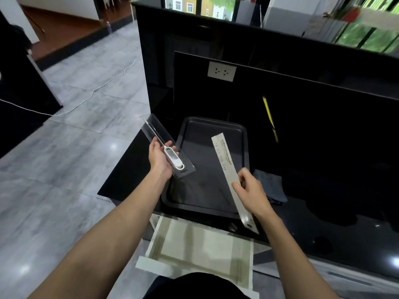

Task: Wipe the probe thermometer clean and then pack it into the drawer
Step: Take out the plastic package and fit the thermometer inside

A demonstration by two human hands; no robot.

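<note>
Over the black worktop's [323, 223] left corner, left hand [158, 159] fingers cup the clear tray [164, 134] holding the probe thermometer [173, 157]; right hand [251, 190] pinches the cardboard sleeve [226, 160], drawer [200, 251] open below.

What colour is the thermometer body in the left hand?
White, seen in the head view: the thermometer lies in a clear tray held by the left hand.

Light: we see daylight from the windows [200, 5], dim indoors.
Glare: spots on floor [64, 147].
Blur: our edges smear, bend.
</note>
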